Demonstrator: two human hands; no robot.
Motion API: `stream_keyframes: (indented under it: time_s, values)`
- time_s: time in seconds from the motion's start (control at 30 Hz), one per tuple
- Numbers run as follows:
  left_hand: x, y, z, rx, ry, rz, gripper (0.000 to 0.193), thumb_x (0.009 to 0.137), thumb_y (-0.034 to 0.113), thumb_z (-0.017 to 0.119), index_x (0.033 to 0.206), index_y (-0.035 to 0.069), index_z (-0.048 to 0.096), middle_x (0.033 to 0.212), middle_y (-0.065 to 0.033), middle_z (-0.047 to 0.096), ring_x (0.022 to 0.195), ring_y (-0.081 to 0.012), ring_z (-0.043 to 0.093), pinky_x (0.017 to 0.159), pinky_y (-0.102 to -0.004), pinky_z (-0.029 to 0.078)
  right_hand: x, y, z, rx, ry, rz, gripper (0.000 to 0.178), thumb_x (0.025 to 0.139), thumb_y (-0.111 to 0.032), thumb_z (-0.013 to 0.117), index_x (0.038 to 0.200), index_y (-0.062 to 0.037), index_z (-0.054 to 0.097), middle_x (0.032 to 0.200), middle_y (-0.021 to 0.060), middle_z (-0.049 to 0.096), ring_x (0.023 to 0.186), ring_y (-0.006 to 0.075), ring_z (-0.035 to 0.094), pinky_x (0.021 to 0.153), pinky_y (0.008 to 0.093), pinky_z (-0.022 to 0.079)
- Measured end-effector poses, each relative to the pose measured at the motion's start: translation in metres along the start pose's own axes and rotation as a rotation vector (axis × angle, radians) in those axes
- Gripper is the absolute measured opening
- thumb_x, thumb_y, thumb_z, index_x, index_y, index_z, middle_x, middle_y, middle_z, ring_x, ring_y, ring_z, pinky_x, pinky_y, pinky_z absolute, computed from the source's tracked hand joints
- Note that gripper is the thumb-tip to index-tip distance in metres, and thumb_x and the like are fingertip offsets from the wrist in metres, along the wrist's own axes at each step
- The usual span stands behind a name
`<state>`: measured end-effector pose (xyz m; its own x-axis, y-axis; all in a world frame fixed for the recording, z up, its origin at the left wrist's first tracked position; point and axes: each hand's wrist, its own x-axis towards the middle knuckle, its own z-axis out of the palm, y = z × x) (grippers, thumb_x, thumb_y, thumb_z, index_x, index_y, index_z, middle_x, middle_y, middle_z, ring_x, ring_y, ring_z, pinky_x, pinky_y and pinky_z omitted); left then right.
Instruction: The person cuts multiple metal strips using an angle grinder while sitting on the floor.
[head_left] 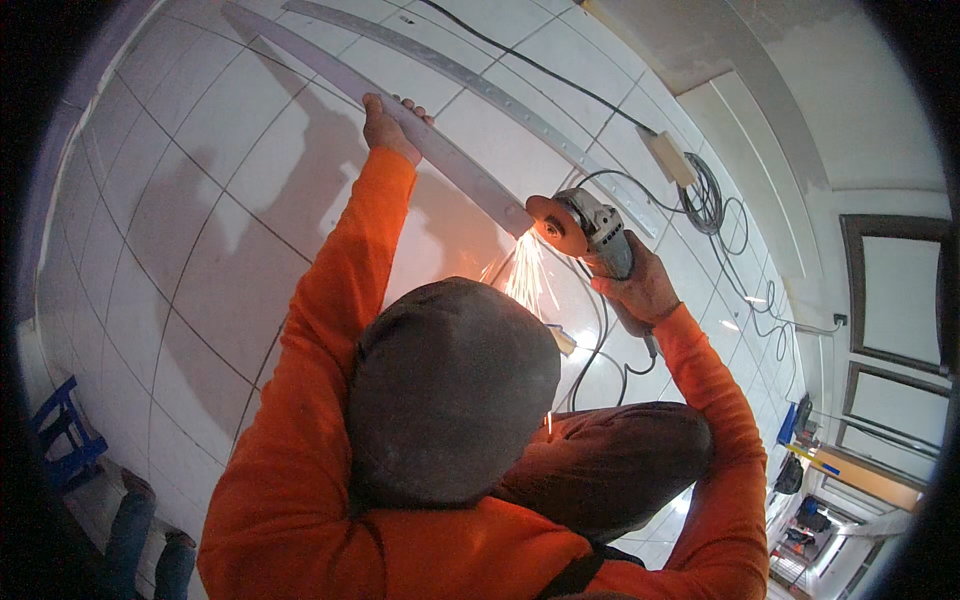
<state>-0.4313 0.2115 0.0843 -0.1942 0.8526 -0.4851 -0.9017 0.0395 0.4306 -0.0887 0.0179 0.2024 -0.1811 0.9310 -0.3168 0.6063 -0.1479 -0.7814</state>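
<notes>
My left hand (pixel 392 128) is closed around a long flat metal bar (pixel 460 178), its thumb on the near side and fingertips showing past the far edge. The bar runs from the far left down to the middle. My right hand (pixel 640 282) grips an angle grinder (pixel 602 232) by its body. At the bar's near end, the grinder's reddish-brown disc (pixel 556 228) meets the metal. Bright sparks (pixel 526 278) spray from there toward me. A dark rounded shape (pixel 455 390) in front of my chest hides part of the floor; beside it is my bent leg (pixel 620 455).
A second metal strip with holes (pixel 480 88) lies beyond the bar on the tiled floor (pixel 240 150). Black cable (pixel 705 200) lies coiled at right beside a pale block (pixel 670 158). At lower left are a blue plastic stool (pixel 68 435) and another person's legs (pixel 130 535).
</notes>
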Motion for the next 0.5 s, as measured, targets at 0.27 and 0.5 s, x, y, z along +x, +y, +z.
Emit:
stream_keyframes:
  time_s: [0.27, 0.5]
  values:
    - [0.009, -0.008, -0.01, 0.003, 0.016, -0.042, 0.045, 0.098, 0.054, 0.035, 0.097, 0.011, 0.048, 0.081, -0.0067, 0.053, 0.068, -0.0227, 0.049, 0.066, -0.0419, 0.044, -0.004, -0.007, -0.001, -0.106, 0.04, 0.105, 0.069, 0.065, -0.026, 0.08, 0.122, -0.0012, 0.05, 0.106, 0.0173, 0.065, 0.096, 0.0258, 0.064, 0.087, 0.0342, 0.049]
    - [0.076, 0.017, -0.102, 0.659, 0.344, -0.145, 0.073, 0.088, 0.064, 0.049, 0.129, 0.004, 0.045, 0.101, -0.0181, 0.057, 0.083, -0.0297, 0.058, 0.078, -0.0482, 0.048, -0.028, 0.008, -0.039, 0.186, 0.342, 0.128, 0.071, 0.066, -0.014, 0.079, 0.127, 0.0019, 0.047, 0.112, 0.0129, 0.062, 0.1, 0.0214, 0.061, 0.088, 0.0325, 0.049]
